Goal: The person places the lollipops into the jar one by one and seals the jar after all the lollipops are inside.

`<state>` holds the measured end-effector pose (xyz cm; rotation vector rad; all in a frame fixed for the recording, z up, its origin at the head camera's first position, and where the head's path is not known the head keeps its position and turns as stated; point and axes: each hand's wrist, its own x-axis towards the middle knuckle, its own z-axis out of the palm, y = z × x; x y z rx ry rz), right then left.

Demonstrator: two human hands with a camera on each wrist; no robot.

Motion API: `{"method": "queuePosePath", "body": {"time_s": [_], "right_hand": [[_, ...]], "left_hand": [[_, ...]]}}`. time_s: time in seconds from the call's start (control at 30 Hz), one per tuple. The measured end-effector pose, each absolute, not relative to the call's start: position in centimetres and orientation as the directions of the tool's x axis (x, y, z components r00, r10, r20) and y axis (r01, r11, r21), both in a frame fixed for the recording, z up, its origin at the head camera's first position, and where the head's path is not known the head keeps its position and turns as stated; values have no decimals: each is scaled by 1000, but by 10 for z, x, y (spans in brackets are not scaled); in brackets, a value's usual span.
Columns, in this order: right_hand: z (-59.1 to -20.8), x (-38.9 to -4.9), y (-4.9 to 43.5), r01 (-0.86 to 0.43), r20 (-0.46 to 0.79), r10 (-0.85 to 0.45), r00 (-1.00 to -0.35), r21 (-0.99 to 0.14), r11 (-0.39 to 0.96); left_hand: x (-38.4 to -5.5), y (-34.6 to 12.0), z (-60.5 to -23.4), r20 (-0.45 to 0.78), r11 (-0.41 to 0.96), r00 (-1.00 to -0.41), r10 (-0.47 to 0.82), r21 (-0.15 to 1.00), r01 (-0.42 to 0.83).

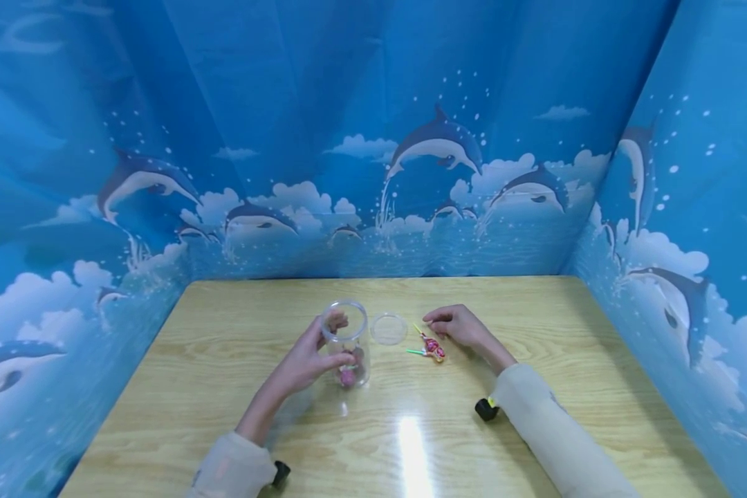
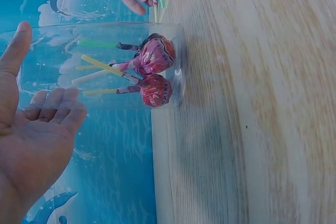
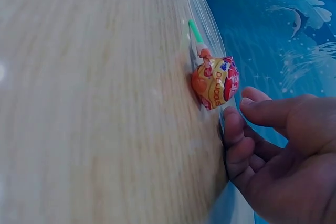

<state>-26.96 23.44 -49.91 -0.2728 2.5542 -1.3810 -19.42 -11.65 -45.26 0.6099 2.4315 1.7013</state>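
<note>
My left hand (image 1: 305, 360) grips a clear plastic jar (image 1: 362, 360), which stands upright with its mouth uncovered. Inside it, several wrapped lollipops (image 2: 156, 56) lie with heads at the bottom and green, yellow and white sticks pointing up. To the right of the jar, a few more lollipops (image 1: 434, 348) rest on the table, one with a green stick and one with a yellow stick. My right hand (image 1: 460, 325) is just beside them, its fingers loosely bent near the yellow stick. In the right wrist view, a gap separates its fingertips from the nearest lollipop (image 3: 216, 83).
A clear round lid (image 1: 389, 328) lies flat on the wooden table (image 1: 236, 332), between the jar and the loose lollipops. Blue curtains (image 1: 324, 90) printed with dolphins enclose the table at the back and sides. Light glares off the table's front middle.
</note>
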Motion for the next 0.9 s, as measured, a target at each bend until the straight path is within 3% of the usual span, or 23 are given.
{"method": "queuePosePath", "body": {"time_s": [0.3,0.6,0.9], "right_hand": [[-498,-284,221,-105,-130,-350,-927,-808,579],[-499,-289,217,-249,-74,-440,-895,-736,630],[-499,-282,229,-151,-127,-350,-928,-731,665]], "left_hand": [[-194,-116,-453,135,288,-914,382,923,256],[-193,-115,-451,127,282,-919,372,928,242],[-193,-115,-453,138,279,-915,378,926,255]]}}
